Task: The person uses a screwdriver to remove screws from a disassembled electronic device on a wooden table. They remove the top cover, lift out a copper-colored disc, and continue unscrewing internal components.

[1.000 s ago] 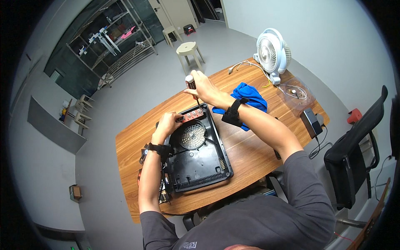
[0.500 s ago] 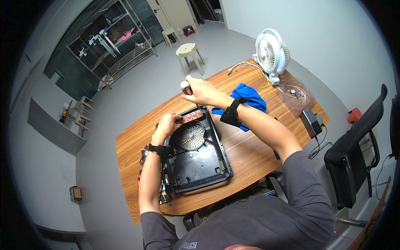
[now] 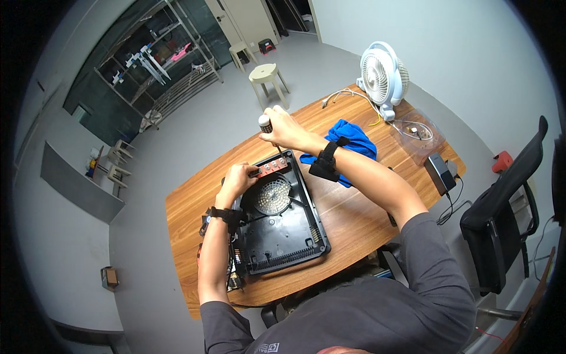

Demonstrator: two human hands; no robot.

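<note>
On the table lies a black plastic housing (image 3: 280, 237), open side up, with a round vent grille (image 3: 272, 198) in its far half. A narrow reddish circuit board (image 3: 273, 166) with several round parts sits along its far edge. My left hand (image 3: 237, 180) is closed, its fingertips pinching the board's left end. Above the far right corner, my right hand (image 3: 286, 128) is wrapped around a screwdriver (image 3: 266, 125) with a pale-capped dark handle. Its thin shaft points down to the board's right end; whether the tip touches a screw is too small to tell.
A blue cloth (image 3: 356, 137) lies right of the housing. Farther back stand a white fan (image 3: 380, 76) and a clear plastic tray (image 3: 417, 137) with a cable. A black power adapter (image 3: 440, 173) rests at the right edge. Cables and small parts lie beside my left forearm.
My right hand has shifted slightly, and more of the screwdriver's handle and shaft shows below it. My left hand stays at the board's left end.
</note>
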